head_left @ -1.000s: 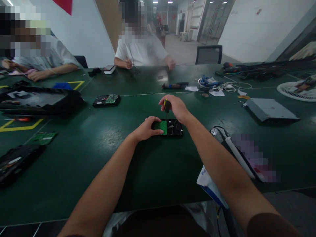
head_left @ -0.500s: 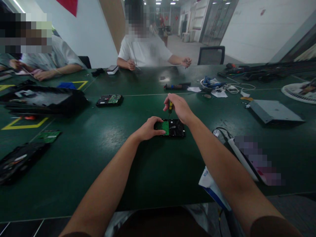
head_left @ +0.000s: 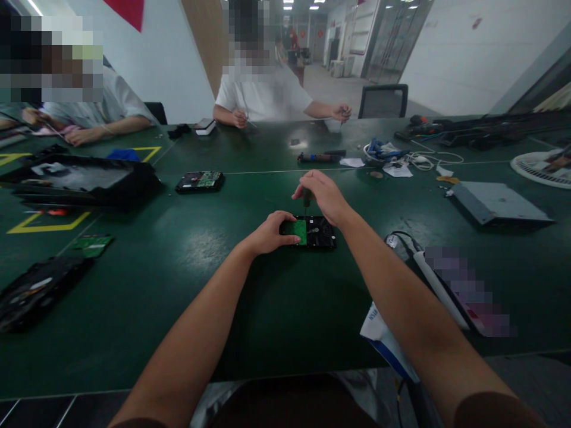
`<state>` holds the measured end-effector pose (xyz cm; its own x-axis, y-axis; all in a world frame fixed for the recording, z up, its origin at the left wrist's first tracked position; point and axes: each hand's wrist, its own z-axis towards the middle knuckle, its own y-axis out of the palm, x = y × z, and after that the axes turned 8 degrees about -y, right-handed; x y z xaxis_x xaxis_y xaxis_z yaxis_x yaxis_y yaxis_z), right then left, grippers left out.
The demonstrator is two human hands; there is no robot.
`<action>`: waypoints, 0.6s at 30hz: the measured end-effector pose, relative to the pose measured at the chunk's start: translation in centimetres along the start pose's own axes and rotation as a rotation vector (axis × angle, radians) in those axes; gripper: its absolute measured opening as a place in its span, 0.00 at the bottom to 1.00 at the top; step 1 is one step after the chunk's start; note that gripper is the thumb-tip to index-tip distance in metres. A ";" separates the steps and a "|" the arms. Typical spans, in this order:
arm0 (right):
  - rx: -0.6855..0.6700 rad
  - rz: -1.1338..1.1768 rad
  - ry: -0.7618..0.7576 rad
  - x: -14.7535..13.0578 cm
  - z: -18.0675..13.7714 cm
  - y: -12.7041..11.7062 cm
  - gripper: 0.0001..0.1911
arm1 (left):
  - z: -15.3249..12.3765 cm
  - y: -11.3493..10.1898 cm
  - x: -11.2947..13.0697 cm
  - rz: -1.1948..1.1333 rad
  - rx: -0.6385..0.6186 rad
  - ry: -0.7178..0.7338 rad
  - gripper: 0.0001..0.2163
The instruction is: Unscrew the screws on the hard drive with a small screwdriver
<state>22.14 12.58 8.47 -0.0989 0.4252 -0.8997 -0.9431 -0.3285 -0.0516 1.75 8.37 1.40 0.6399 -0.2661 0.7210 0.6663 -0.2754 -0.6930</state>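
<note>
A black hard drive (head_left: 322, 233) with a green circuit board (head_left: 300, 230) on its left half lies flat on the dark green table. My left hand (head_left: 273, 232) grips the drive's left end, thumb on the near side and fingers on the far side. Above the board, my right hand (head_left: 322, 193) is closed around a small screwdriver (head_left: 306, 201), held upright. Its shaft points down at the far edge of the board; whether the tip touches a screw is too small to tell.
Another hard drive (head_left: 199, 181) lies farther left. At the left are a black casing (head_left: 84, 178), a dark drive part (head_left: 42, 291) and a loose circuit board (head_left: 93, 245). A metal box (head_left: 502, 202) and bundled cables (head_left: 388, 151) are on the right. Two people sit across the table.
The screwdriver's handle has turned in my right hand, its yellow side no longer showing. My left hand and the hard drive stay in place.
</note>
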 end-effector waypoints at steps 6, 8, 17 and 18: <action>0.002 0.073 -0.010 0.5 0.2 -0.2 0.19 | -0.1 -0.1 0.2 0.004 -0.003 0.000 0.29; 0.003 0.080 -0.005 0.6 0.3 -0.4 0.21 | -0.1 -0.1 0.2 0.007 0.004 0.005 0.29; 0.029 0.091 0.031 0.0 0.2 -0.3 0.10 | 0.0 0.1 -0.2 -0.006 0.006 0.008 0.29; 0.008 0.093 0.027 -0.1 0.2 -0.3 0.10 | 0.0 0.1 -0.2 -0.007 0.008 0.011 0.29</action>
<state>22.35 12.78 8.62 -0.1774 0.3709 -0.9116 -0.9330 -0.3582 0.0359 1.66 8.40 1.23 0.6306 -0.2746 0.7259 0.6741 -0.2697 -0.6876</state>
